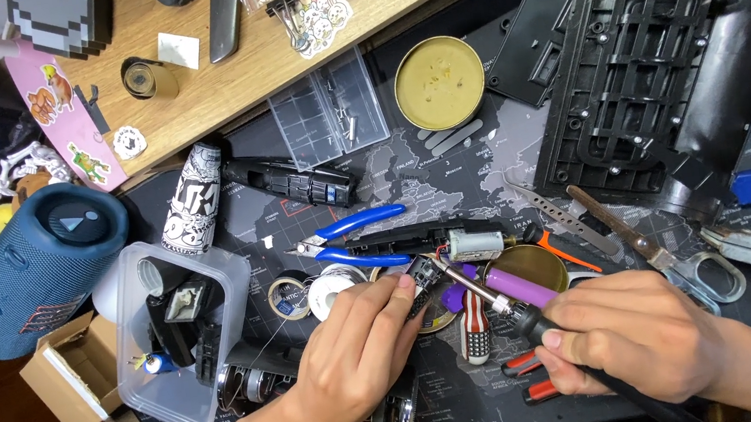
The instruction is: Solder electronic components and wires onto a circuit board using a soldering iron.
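Note:
My right hand (633, 333) grips a soldering iron (519, 289) with a purple barrel and a black handle. Its metal tip points up and left toward a small black part (424, 278). My left hand (360, 345) pinches that black part between thumb and fingers. Just above the part lies a small silver motor (475, 244) with thin wires. Blue-handled pliers (355, 238) rest a little farther up and left.
A clear plastic tub (179, 332) of parts and a blue cylindrical speaker (36, 268) sit at the left. Solder spools (309, 296), scissors (655, 250), tweezers (552, 211), a round tin (438, 83) and a large black plastic panel (656, 44) crowd the mat.

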